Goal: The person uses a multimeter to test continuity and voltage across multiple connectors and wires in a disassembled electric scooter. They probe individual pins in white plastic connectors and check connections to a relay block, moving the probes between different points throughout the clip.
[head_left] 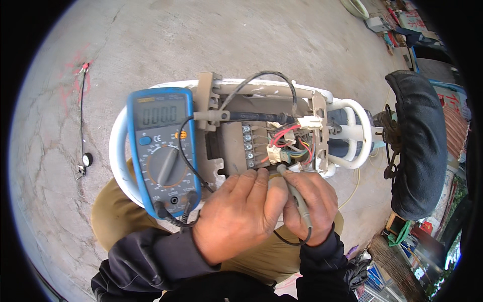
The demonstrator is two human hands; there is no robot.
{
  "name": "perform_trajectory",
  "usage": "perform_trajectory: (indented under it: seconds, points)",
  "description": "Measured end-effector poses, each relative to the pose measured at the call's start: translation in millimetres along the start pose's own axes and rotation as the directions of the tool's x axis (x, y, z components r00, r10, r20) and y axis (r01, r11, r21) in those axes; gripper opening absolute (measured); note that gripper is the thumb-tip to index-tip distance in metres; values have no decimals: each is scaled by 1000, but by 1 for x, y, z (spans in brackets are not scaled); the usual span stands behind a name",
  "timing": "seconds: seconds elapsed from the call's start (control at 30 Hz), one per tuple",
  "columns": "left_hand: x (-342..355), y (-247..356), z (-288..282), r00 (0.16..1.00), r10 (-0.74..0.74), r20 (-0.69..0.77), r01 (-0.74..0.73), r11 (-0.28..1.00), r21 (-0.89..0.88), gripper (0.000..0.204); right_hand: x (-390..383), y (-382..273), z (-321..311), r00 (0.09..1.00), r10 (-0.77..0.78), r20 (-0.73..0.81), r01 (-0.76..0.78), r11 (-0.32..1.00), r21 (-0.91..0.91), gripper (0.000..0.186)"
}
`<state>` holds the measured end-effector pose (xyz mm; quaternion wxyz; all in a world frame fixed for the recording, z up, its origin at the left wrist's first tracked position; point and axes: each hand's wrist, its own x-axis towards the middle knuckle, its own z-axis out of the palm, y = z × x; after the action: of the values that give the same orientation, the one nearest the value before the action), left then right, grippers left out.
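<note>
While the right hand (318,199) grips a probe (300,202), the left hand (234,214) bends alongside.

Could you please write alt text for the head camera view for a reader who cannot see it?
A person's right hand holds a grey multimeter probe beside coloured wires in a white tubular frame, the left hand close alongside. A blue digital multimeter sits at the frame's left end; a second test lead lies beyond the screw terminals.
</note>
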<state>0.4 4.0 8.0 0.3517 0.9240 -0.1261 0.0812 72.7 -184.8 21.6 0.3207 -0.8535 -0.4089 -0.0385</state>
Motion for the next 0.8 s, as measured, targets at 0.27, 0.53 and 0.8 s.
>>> perform_trajectory:
  seconds: [0.27, 0.53, 0.8]
  points:
    - [0, -1, -1, 1000, -1, 29, 2, 1000, -14, 54, 2, -2, 8, 999, 45, -16, -45, 998, -32, 51]
    - [1, -1, 1, 1000, 8, -9, -8, 1000, 5, 64, 5, -2, 9, 994, 106, -27, -107, 994, -32, 44]
    - [1, 0, 0, 1000, 19, 8, -19, 999, 46, 72, 10, -1, 10, 995, 97, -29, -97, 995, -13, 43]
